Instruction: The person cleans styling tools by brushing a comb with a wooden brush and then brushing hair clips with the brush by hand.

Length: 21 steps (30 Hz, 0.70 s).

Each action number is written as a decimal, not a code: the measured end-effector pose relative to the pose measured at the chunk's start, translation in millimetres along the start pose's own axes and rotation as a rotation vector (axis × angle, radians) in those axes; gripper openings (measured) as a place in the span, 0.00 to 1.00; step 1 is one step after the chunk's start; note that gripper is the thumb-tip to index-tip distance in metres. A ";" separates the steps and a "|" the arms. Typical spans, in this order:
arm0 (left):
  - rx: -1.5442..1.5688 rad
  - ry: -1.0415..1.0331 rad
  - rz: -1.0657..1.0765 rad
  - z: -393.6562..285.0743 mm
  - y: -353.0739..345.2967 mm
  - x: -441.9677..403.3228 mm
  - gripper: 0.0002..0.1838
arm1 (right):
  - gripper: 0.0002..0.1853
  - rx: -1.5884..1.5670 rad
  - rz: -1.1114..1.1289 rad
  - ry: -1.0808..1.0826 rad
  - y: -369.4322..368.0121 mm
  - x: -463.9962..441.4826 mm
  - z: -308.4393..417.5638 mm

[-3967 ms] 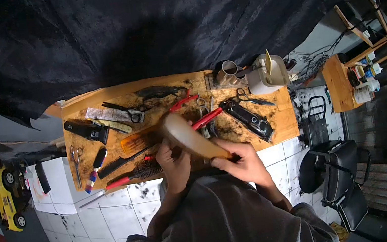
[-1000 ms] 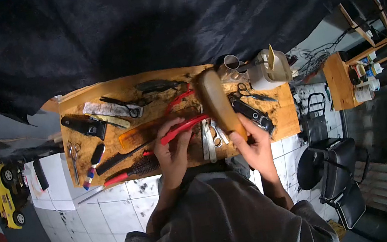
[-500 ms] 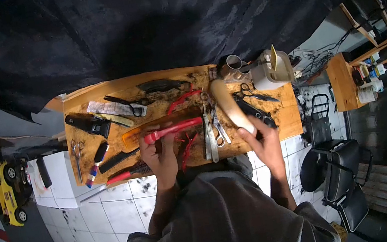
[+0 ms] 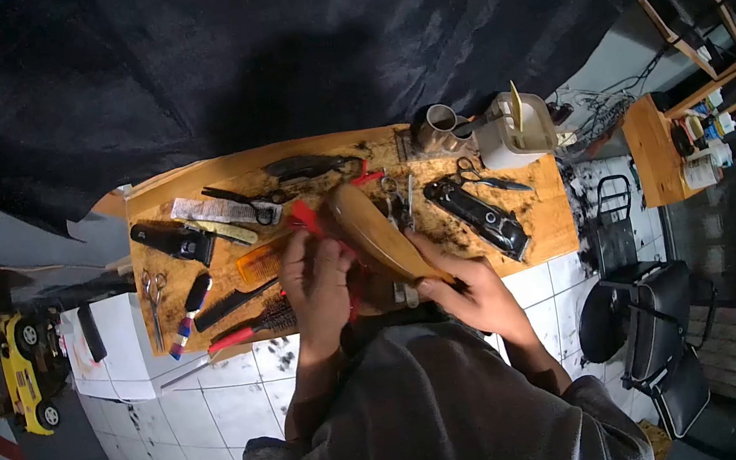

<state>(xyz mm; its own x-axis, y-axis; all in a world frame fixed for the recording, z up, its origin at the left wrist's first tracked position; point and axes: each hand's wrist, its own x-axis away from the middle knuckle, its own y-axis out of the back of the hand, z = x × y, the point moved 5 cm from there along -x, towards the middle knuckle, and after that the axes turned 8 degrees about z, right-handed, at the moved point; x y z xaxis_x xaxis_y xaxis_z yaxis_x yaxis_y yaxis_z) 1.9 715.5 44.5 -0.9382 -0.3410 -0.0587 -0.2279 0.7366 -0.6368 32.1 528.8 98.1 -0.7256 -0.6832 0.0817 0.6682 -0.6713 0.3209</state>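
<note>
My right hand (image 4: pixel 483 298) is closed round the narrow end of a curved, polished wooden brush (image 4: pixel 377 229), its broad end tilted up and away to the left. Its bristle side is not clearly visible. My left hand (image 4: pixel 315 290) has its fingers closed on a slim red tool (image 4: pixel 306 217), blurred and largely covered by the fingers. The two held things are close together over the table; whether they touch, I cannot tell. Below and beside my left hand lie an orange comb (image 4: pixel 261 265), a black comb (image 4: pixel 232 305) and a red-handled round brush (image 4: pixel 259 325).
The wooden table (image 4: pixel 544 232), strewn with hair clippings, holds a black clipper (image 4: pixel 480 218) at right and another clipper (image 4: pixel 170 242) at left. Scissors (image 4: pixel 486 176), a metal cup (image 4: pixel 442 131) and a white tub (image 4: pixel 511 134) stand or lie at the back right. A black chair (image 4: pixel 657 320) is beyond.
The wooden brush has swung left toward my left hand and turned over. My left hand has rotated, tipping the red tool upright. The right-hand clipper is now uncovered.
</note>
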 end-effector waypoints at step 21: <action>-0.124 -0.106 -0.030 -22.0 27.1 -8.6 0.15 | 0.24 0.016 -0.046 -0.058 3.0 11.6 -13.3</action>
<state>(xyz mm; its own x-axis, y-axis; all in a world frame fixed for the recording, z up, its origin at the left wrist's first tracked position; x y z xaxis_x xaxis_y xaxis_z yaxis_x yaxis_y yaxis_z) -1.9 751.3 44.7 -0.8992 -0.4190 -0.1260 -0.2923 0.7894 -0.5398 27.9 514.9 87.5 -0.7641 -0.6337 0.1208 0.6316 -0.6966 0.3403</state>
